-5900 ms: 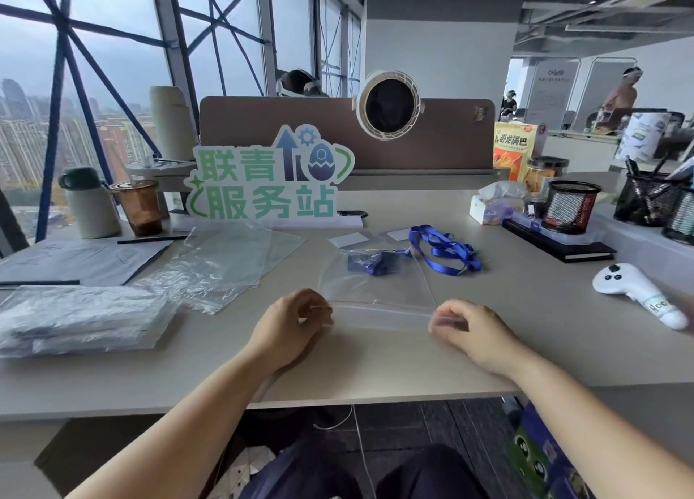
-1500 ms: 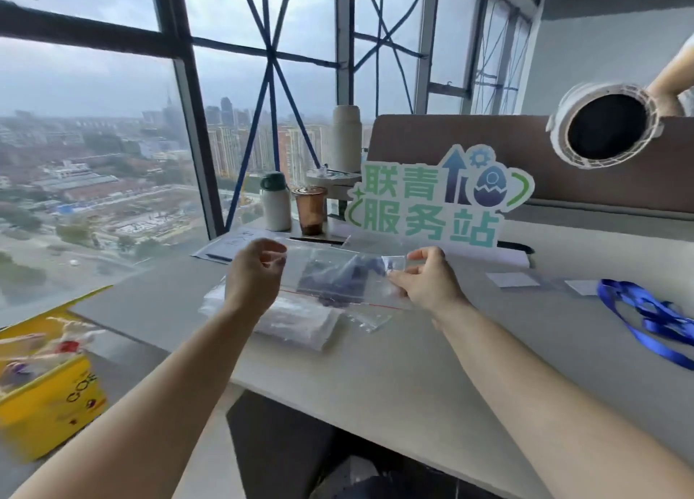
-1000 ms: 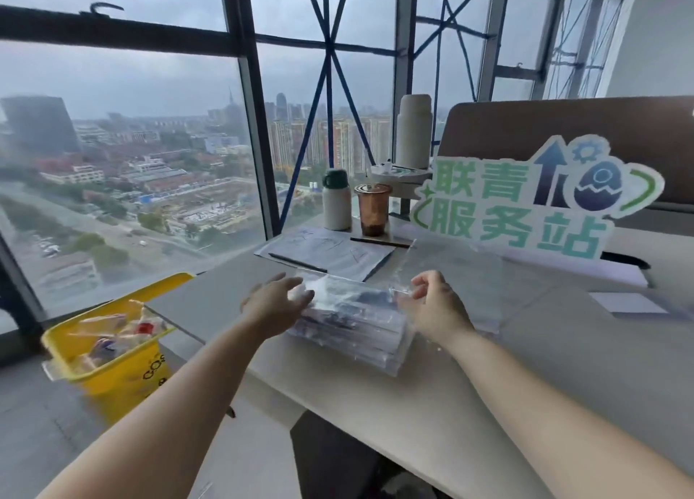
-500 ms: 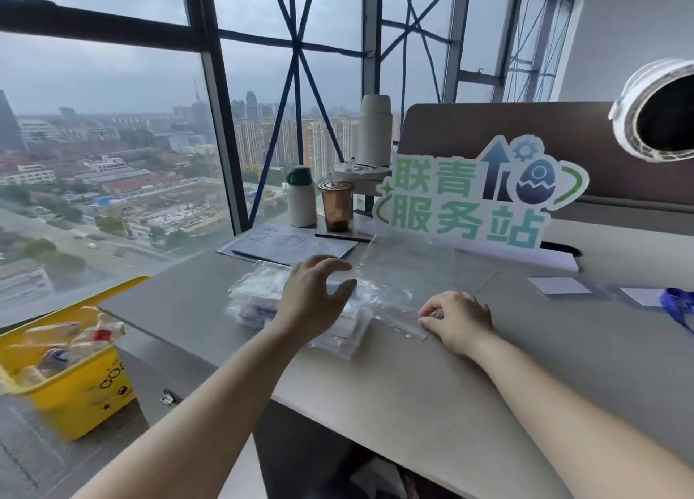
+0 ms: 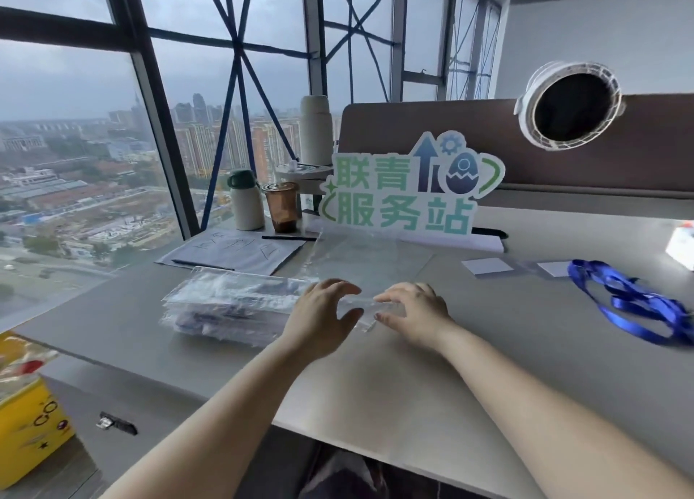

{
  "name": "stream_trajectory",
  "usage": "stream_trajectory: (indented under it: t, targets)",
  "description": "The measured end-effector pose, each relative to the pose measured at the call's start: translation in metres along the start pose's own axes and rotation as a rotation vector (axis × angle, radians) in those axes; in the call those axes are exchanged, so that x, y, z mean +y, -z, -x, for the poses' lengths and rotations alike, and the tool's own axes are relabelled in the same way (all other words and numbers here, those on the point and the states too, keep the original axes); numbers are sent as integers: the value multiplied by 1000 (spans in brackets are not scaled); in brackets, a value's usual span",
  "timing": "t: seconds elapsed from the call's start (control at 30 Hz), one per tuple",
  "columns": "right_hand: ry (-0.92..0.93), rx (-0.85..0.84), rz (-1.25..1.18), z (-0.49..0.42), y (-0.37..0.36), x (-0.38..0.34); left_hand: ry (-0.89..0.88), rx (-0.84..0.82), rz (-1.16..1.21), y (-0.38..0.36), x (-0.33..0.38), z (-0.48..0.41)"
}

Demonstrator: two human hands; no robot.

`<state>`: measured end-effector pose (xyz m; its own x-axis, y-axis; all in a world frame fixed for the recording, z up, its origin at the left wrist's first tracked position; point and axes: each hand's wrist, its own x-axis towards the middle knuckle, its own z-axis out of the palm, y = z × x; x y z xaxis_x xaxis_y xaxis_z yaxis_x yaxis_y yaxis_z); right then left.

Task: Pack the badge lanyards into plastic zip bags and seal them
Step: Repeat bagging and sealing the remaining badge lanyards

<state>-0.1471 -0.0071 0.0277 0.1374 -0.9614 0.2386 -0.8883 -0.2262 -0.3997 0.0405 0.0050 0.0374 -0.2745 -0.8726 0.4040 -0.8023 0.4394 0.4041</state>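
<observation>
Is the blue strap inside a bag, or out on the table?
Out. The blue strap lies loose on the table at the right, with no plastic around it.

two hands, one blue lanyard bundle, two white cards, one sign, one cup

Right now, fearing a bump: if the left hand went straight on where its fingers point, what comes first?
Probably the clear bag edge just ahead of the left hand, then the right hand; depth is unclear.
</observation>
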Motion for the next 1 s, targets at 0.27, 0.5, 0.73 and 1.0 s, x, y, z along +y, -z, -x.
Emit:
stream_trajectory:
  t: [0.27, 0.5, 0.73, 1.0]
  targets:
    - [-6, 71, 21, -7, -20, -12, 17, 36, -10, 3, -14, 10]
    - [17, 225, -80, -9, 14, 8, 29, 38, -94, 1, -15, 3]
    - [-85, 304, -228, 33, 72, 74, -64, -77, -82, -40, 41, -21]
    - [-409, 408, -585, 79, 94, 142, -195, -286, -53, -103, 123, -48]
